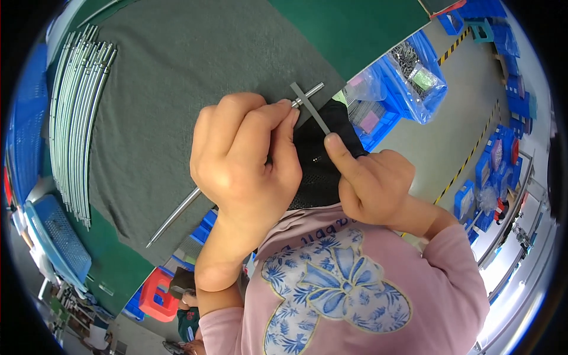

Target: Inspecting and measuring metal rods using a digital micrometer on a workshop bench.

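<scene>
Steel rod gripped in left hand; right hand seemingly pinches flat grey strip crossing it.

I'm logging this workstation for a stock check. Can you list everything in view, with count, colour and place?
metal rod: one, silver, held across the grey mat
flat strip: one, grey, crossing the rod's tip
rod bundle: many, silver, left on the mat
grey mat: one, on the green table
blue bins: several, on the floor at right
red stool: one, lower left
left hand: grips the rod
right hand: finger on the strip
</scene>
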`<move>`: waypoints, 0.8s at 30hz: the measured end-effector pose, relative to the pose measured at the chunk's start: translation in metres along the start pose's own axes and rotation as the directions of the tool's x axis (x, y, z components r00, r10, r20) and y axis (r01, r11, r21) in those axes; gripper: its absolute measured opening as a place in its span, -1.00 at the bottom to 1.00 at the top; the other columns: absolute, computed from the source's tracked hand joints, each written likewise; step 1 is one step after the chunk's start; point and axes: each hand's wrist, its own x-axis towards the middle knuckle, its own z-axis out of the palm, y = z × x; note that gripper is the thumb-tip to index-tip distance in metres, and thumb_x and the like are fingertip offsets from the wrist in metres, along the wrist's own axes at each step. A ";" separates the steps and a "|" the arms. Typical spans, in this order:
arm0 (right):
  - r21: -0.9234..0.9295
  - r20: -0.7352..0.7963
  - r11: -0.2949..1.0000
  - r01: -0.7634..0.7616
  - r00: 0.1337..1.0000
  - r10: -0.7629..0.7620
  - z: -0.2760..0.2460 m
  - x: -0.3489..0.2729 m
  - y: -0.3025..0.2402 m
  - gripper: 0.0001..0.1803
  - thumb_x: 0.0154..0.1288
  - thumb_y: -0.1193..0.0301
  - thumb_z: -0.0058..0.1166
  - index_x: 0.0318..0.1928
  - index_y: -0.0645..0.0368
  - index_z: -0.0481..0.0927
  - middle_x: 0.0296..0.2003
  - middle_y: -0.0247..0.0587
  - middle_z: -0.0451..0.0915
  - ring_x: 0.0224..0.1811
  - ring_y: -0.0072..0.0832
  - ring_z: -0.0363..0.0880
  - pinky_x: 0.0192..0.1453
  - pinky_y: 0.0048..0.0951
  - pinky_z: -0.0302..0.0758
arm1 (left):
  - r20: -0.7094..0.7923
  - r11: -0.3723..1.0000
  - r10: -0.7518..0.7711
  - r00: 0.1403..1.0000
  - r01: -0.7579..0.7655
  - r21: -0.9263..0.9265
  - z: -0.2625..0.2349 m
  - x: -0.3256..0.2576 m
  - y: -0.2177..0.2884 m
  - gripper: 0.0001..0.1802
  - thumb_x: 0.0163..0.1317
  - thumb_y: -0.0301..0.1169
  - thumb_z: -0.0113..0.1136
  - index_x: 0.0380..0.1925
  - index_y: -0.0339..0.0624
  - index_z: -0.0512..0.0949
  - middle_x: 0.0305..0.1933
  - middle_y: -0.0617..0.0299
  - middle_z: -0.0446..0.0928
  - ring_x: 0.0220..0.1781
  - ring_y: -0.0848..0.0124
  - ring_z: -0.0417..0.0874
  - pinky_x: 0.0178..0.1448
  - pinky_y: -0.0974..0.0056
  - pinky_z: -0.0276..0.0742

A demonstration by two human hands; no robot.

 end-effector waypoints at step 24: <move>-0.045 -0.115 0.998 0.052 0.992 -0.057 0.012 0.002 0.006 -0.42 -0.35 0.61 -0.05 -0.10 0.29 0.50 -0.82 -0.43 0.14 -0.83 -0.58 0.10 -0.72 -0.55 0.04 | 0.037 0.999 -0.023 0.999 0.022 0.025 -0.002 0.001 0.002 -0.83 -0.31 -0.62 0.24 -0.61 -0.20 0.52 -0.56 0.25 0.41 -0.57 0.35 0.35 -0.51 0.35 0.27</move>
